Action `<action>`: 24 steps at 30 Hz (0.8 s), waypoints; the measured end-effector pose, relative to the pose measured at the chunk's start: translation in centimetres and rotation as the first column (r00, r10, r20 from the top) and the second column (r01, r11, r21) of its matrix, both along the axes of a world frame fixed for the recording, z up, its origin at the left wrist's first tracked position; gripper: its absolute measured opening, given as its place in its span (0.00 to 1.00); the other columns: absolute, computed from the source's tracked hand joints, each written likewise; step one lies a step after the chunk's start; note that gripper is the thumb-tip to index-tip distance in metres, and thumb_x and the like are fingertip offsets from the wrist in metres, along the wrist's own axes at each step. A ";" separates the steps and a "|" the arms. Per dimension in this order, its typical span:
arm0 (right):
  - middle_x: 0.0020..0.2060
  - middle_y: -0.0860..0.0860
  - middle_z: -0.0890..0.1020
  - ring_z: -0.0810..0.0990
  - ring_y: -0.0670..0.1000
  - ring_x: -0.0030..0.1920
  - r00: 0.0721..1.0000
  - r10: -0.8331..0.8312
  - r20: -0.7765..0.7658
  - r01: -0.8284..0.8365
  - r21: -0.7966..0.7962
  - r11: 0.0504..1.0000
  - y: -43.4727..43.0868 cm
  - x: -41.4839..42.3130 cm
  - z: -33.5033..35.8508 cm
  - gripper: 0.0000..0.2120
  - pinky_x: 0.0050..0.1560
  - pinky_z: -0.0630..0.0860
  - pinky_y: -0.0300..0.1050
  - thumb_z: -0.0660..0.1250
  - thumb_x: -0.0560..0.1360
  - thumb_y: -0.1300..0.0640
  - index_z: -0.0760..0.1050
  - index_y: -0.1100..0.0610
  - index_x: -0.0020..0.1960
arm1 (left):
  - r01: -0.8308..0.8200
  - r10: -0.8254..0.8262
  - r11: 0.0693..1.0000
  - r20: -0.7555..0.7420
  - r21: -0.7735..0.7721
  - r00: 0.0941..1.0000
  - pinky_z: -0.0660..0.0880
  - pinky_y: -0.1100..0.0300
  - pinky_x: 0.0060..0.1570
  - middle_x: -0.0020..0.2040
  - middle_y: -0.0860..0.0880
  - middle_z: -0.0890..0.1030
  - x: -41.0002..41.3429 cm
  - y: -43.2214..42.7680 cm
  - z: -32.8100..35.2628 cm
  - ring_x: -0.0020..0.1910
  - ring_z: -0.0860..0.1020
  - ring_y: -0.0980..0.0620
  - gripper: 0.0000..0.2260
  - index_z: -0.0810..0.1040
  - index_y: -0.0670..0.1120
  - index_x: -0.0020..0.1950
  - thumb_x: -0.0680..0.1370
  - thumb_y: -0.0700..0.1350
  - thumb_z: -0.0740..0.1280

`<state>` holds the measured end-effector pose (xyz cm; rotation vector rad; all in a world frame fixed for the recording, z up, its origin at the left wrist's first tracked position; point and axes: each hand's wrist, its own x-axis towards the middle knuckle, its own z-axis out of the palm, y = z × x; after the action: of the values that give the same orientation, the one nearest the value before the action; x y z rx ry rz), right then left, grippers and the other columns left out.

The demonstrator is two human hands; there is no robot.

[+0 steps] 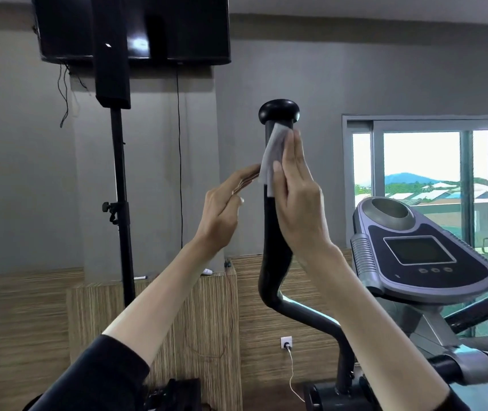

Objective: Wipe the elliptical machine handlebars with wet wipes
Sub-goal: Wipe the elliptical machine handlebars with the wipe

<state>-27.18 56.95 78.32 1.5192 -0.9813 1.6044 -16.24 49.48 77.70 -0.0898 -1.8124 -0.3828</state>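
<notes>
My dark sleeves (pixel 97 378) come in at 7 and 5 o'clock, forearms bare and raised toward the middle. My right hand (pixel 299 200), just right of centre, has its 4 fingers straight and together, flat against the wet wipe (pixel 272 155), with the thumb lying along the wipe's lower edge. It presses the wipe onto the black handlebar (pixel 275 262), right under the rounded end cap (pixel 279 110) at 12 o'clock. My left hand (pixel 225 206), toward 9 o'clock of the bar, is also flat, fingers straight and stacked, their tips at the wipe's left edge. I cannot tell if they touch it; the hand grips nothing.

The bar runs down and bends toward 5 o'clock into the machine frame. The grey console (pixel 420 256) with its dark screen sits at 3 to 4 o'clock.

Behind, a wood-grain panelled ledge (pixel 207 315) crosses the lower room, with a white wall socket (pixel 286 342) and cable at 6 o'clock. A black speaker stand (pixel 121 203) rises at 9 to 10 o'clock. A dark television (pixel 183 28) hangs on the grey wall at 11 o'clock. A sliding window (pixel 420 173) at 2 to 3 o'clock shows roofs and a hill.
</notes>
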 end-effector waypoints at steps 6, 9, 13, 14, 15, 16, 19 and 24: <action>0.73 0.61 0.59 0.53 0.56 0.75 0.967 -0.144 -0.208 0.143 -0.021 0.989 -0.3 -0.5 -1.5 0.23 0.73 0.52 0.38 0.57 0.80 0.64 0.57 0.68 0.73 | 0.008 -0.008 1.000 -0.009 -0.004 1.000 0.71 0.50 0.67 0.60 0.48 0.79 -0.1 -0.3 0.2 0.63 0.76 0.50 0.26 0.73 0.46 0.63 0.69 0.31 0.52; 0.72 0.61 0.60 0.55 0.57 0.74 0.946 -0.170 -0.276 0.168 -0.028 0.985 -0.3 -1.2 -4.5 0.23 0.73 0.58 0.46 0.60 0.79 0.67 0.59 0.68 0.71 | 0.022 -0.022 0.999 0.003 -0.043 1.000 0.71 0.52 0.66 0.60 0.49 0.79 -0.1 -0.2 0.3 0.64 0.76 0.51 0.26 0.74 0.46 0.63 0.70 0.29 0.52; 0.73 0.58 0.59 0.56 0.59 0.74 0.950 -0.143 -0.278 0.147 -0.008 0.989 -0.9 -1.9 -10.0 0.23 0.73 0.59 0.49 0.59 0.79 0.64 0.57 0.67 0.72 | 0.030 -0.029 0.999 0.020 -0.042 0.999 0.69 0.51 0.68 0.65 0.46 0.75 -0.1 -0.4 -0.1 0.67 0.73 0.49 0.26 0.69 0.42 0.68 0.72 0.30 0.51; 0.74 0.56 0.58 0.55 0.59 0.75 0.959 -0.113 -0.260 0.120 0.011 0.993 -1.0 -1.9 -11.1 0.24 0.73 0.58 0.48 0.57 0.80 0.63 0.54 0.66 0.73 | 0.028 -0.027 0.999 0.023 -0.038 0.999 0.69 0.51 0.68 0.65 0.46 0.75 -0.1 -0.3 -0.3 0.68 0.73 0.49 0.26 0.68 0.42 0.68 0.71 0.30 0.51; 0.74 0.55 0.56 0.54 0.58 0.75 0.968 -0.085 -0.234 0.093 0.024 0.995 -1.2 -1.8 -11.7 0.25 0.73 0.58 0.48 0.56 0.80 0.63 0.51 0.64 0.74 | 0.021 -0.020 0.999 0.026 -0.040 0.999 0.68 0.52 0.68 0.66 0.47 0.74 -0.1 -0.3 -0.4 0.68 0.73 0.50 0.27 0.68 0.43 0.69 0.71 0.29 0.51; 0.75 0.55 0.54 0.53 0.57 0.75 0.978 -0.059 -0.201 0.067 0.033 0.997 -1.3 -1.6 -11.9 0.26 0.73 0.58 0.47 0.54 0.81 0.61 0.47 0.63 0.75 | 0.011 -0.010 0.999 0.028 -0.045 1.000 0.68 0.52 0.68 0.66 0.48 0.74 -0.1 -0.2 -0.5 0.68 0.72 0.51 0.28 0.67 0.43 0.69 0.71 0.29 0.51; 0.76 0.55 0.50 0.50 0.52 0.76 0.998 0.057 -0.022 -0.056 0.056 0.997 -1.4 -0.3 -9.8 0.27 0.74 0.56 0.43 0.49 0.83 0.53 0.43 0.62 0.75 | -0.006 0.008 0.999 0.038 -0.053 0.999 0.68 0.51 0.69 0.67 0.48 0.73 0.0 -0.1 -0.8 0.69 0.71 0.51 0.29 0.66 0.43 0.71 0.71 0.29 0.51; 0.73 0.59 0.62 0.59 0.50 0.74 0.959 0.168 0.228 -0.148 -0.101 0.984 -1.8 1.4 -6.3 0.25 0.72 0.59 0.40 0.54 0.81 0.53 0.57 0.66 0.73 | -0.051 0.053 0.995 0.027 -0.080 0.998 0.68 0.53 0.69 0.67 0.49 0.73 0.1 0.1 -1.0 0.69 0.71 0.52 0.28 0.66 0.38 0.72 0.71 0.29 0.51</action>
<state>-25.78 55.14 72.05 1.4026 -0.9243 1.9509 -16.14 49.55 76.67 -0.0921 -1.8553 -0.2764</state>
